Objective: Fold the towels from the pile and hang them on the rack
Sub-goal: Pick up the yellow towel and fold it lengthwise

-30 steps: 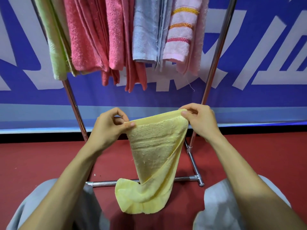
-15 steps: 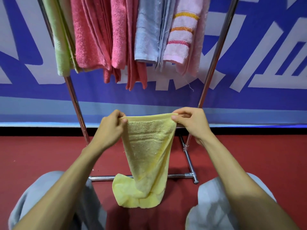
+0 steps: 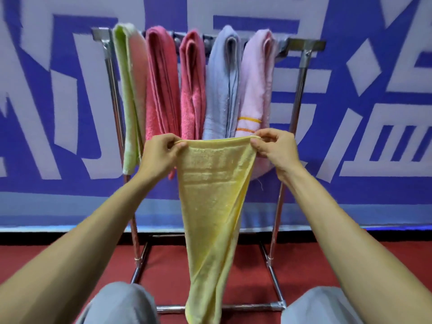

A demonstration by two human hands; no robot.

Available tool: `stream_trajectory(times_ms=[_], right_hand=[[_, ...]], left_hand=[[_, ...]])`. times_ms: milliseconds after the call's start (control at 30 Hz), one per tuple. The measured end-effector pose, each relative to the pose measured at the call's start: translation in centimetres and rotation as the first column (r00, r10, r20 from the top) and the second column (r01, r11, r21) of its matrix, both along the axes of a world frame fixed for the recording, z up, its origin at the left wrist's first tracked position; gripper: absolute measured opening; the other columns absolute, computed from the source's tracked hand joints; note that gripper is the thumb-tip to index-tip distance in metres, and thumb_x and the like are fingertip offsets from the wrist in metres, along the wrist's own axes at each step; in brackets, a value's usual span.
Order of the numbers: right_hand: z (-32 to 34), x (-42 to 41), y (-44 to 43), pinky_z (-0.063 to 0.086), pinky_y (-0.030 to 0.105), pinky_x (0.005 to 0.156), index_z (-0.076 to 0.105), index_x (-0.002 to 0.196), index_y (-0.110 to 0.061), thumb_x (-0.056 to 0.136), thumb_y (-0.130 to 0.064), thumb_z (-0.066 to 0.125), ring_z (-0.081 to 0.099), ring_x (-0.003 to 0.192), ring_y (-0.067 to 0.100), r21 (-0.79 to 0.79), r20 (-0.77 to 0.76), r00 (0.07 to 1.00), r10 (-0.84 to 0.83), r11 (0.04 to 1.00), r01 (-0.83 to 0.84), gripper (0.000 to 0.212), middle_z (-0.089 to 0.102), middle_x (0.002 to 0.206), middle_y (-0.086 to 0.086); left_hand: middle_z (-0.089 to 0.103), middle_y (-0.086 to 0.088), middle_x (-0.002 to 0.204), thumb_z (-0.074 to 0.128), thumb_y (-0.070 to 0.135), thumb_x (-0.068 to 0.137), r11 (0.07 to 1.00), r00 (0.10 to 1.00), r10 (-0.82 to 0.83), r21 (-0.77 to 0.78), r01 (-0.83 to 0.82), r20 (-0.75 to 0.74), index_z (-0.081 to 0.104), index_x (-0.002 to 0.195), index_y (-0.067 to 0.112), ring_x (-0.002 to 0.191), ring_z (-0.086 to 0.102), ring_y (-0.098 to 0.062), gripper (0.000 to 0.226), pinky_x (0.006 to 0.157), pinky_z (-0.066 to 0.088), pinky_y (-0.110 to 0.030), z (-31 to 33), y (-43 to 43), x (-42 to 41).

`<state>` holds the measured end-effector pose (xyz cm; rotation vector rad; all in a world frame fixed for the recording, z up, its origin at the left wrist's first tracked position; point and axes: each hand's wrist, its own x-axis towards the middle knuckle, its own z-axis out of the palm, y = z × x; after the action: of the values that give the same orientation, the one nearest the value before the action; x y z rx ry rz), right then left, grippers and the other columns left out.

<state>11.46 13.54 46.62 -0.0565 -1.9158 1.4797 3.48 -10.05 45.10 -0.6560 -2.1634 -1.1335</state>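
A yellow towel (image 3: 211, 206) hangs lengthwise in front of me, held taut by its top edge. My left hand (image 3: 161, 155) pinches its left top corner and my right hand (image 3: 273, 148) pinches its right top corner. Behind it stands a chrome rack (image 3: 301, 46) with several folded towels over its top bar: a green one (image 3: 129, 97), two red ones (image 3: 163, 90), a grey-blue one (image 3: 222, 90) and a pink one (image 3: 256, 90) with orange stripes. The towel's lower end dangles just above the rack's front base bar.
The rack's base frame (image 3: 275, 306) rests on red floor (image 3: 304, 260). My grey-trousered knees (image 3: 117, 302) flank the towel's lower end. A blue and white patterned wall banner (image 3: 374, 90) runs behind the rack. The bar is bare to the right of the pink towel.
Both hands have raised the yellow towel, which now hangs straight instead of bunching at the bottom. The view has tilted up, bringing the rack's top bar into sight.
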Motion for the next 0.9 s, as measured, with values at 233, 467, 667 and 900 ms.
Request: stream_trajectory(times_ms=[233, 467, 667, 900], right_hand=[[9.2, -1.0, -0.6, 0.058, 0.047, 0.072, 0.064, 0.059, -0.022, 0.065, -0.020, 0.066, 0.067, 0.071, 0.023, 0.238, 0.033, 0.992, -0.125, 0.965, 0.113, 0.007, 0.065, 0.064, -0.002], [13.5, 0.6, -0.2, 0.058, 0.045, 0.078, 0.074, 0.080, -0.020, 0.077, -0.019, 0.067, 0.069, 0.082, 0.020, 0.201, -0.202, 0.961, -0.188, 0.953, 0.228, 0.007, 0.071, 0.076, -0.003], [11.0, -0.2, 0.1, 0.052, 0.034, 0.080, 0.073, 0.077, -0.020, 0.080, -0.020, 0.065, 0.064, 0.094, 0.024, 0.314, -0.137, 0.936, -0.325, 0.882, 0.352, 0.008, 0.072, 0.082, 0.003], [8.0, -1.2, 1.1, 0.057, 0.038, 0.076, 0.071, 0.082, -0.016, 0.081, -0.017, 0.068, 0.066, 0.072, 0.018, 0.368, -0.120, 0.977, -0.175, 0.907, 0.207, 0.004, 0.069, 0.074, 0.000]], left_hand=[[0.071, -0.013, 0.093, 0.058, 0.025, 0.093, 0.992, 0.985, 0.107, -0.051, -0.115, -0.137, 0.070, 0.091, 0.006, 0.089, 0.063, -0.029, 0.023, 0.078, 0.051, -0.037, 10.0, -0.3, 0.4], [0.070, -0.013, 0.095, 0.056, 0.026, 0.095, 0.989, 0.965, 0.117, 0.110, -0.094, -0.233, 0.068, 0.098, 0.008, 0.086, 0.064, -0.029, 0.021, 0.079, 0.054, -0.045, 13.9, 0.4, 1.6], [0.072, -0.015, 0.095, 0.060, 0.024, 0.092, 0.990, 0.975, 0.119, 0.095, -0.103, -0.186, 0.070, 0.093, 0.007, 0.089, 0.065, -0.032, 0.020, 0.077, 0.053, -0.042, 11.2, 1.4, 1.1], [0.072, -0.010, 0.094, 0.060, 0.023, 0.091, 0.969, 0.993, 0.074, 0.243, -0.050, -0.090, 0.072, 0.096, 0.007, 0.086, 0.063, -0.022, 0.020, 0.083, 0.050, -0.037, 8.0, 1.8, 0.0]])
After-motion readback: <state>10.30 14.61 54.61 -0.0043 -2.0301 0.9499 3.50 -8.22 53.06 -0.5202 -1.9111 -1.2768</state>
